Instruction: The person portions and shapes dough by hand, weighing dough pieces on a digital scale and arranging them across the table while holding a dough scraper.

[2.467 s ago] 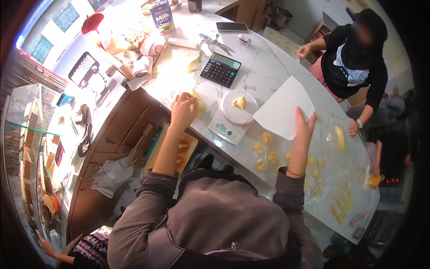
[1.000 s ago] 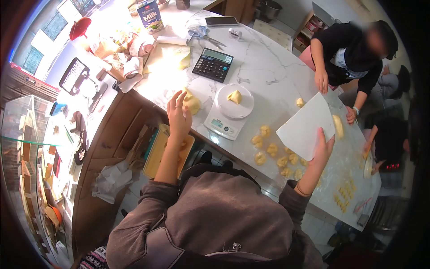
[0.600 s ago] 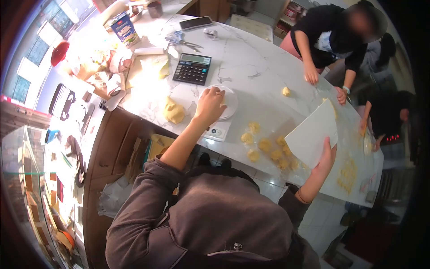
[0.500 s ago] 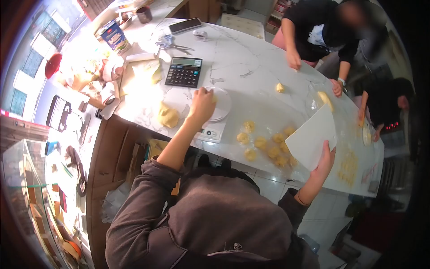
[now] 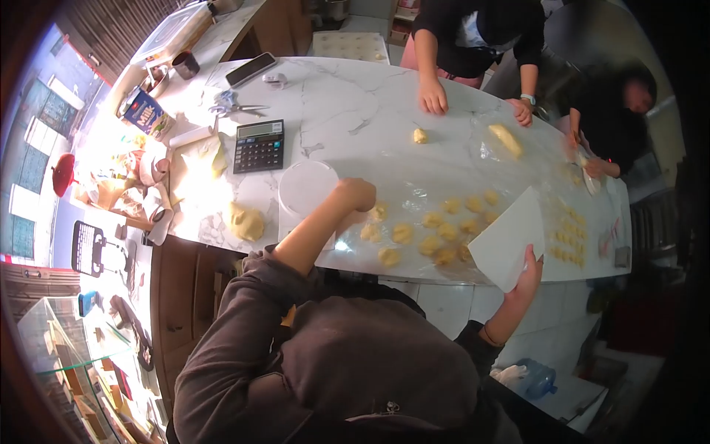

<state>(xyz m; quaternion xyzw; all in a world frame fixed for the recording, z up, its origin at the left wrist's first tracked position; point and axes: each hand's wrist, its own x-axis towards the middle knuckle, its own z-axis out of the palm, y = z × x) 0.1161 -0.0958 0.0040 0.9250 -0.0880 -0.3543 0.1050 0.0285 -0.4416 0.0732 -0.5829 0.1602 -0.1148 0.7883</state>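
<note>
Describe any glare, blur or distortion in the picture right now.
Head view: strong glare washes out the paper left of the calculator; head view: the table looks bowed, probably by the wide lens, with dark corners; head view: the co-worker at far right looks soft and dim; head view: the white sheet in the right hand has fairly crisp edges.

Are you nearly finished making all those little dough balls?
Many small round yellow dough pieces already lie on the white marble table. The right hand holds a flat white sheet; the left hand is beside the round white plate, its fingers hidden. One bigger yellow dough lump looks undivided, so there's probably more to make.
</note>
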